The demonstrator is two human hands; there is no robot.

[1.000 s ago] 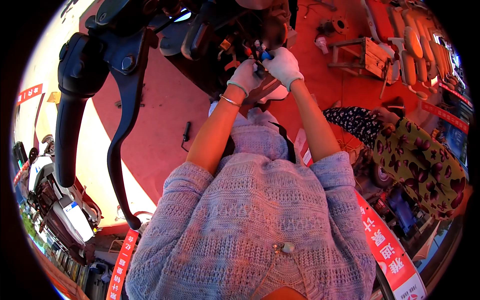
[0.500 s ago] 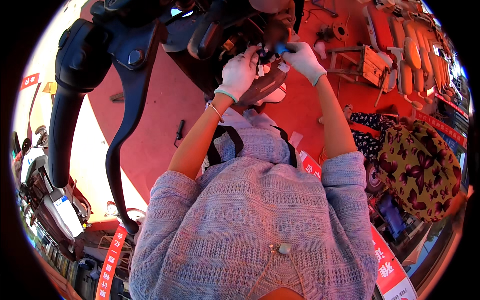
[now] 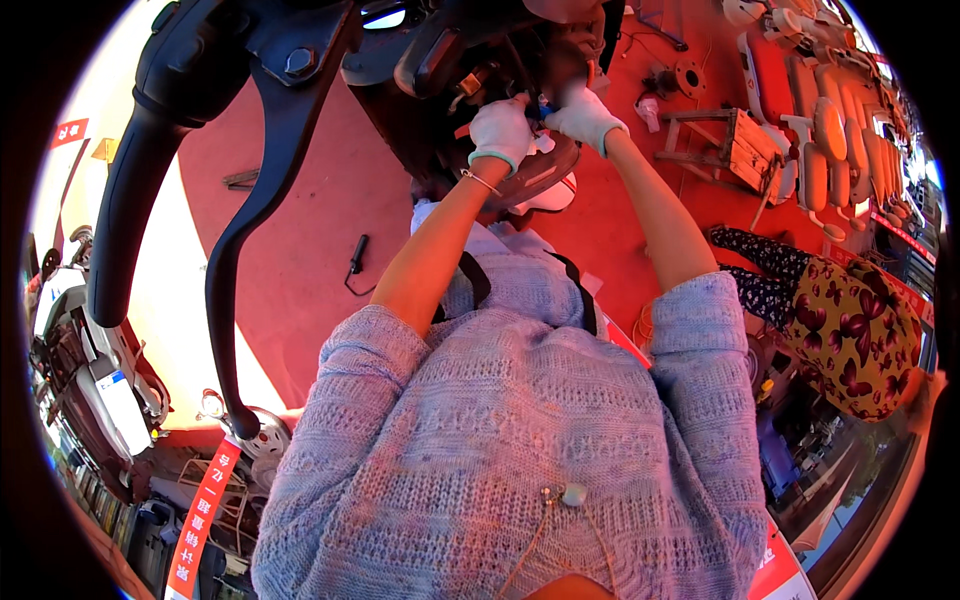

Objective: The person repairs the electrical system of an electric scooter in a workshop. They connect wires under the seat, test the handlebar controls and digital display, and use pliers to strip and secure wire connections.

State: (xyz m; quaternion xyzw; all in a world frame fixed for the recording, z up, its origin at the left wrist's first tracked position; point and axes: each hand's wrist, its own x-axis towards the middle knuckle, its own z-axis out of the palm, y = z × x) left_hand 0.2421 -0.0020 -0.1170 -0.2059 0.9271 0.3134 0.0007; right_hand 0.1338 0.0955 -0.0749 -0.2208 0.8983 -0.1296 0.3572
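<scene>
Currently L hand point(image 3: 500, 132), R hand point(image 3: 588, 118) part-curled nr blue part point(image 3: 545, 107), grip unclear.

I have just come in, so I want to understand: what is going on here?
A person has the white-gloved left hand and right hand close together at the open front of a dark handlebar vehicle. A small blue part shows between them; whether the fingers hold it is unclear. Beside the left hand is a small white piece.
</scene>
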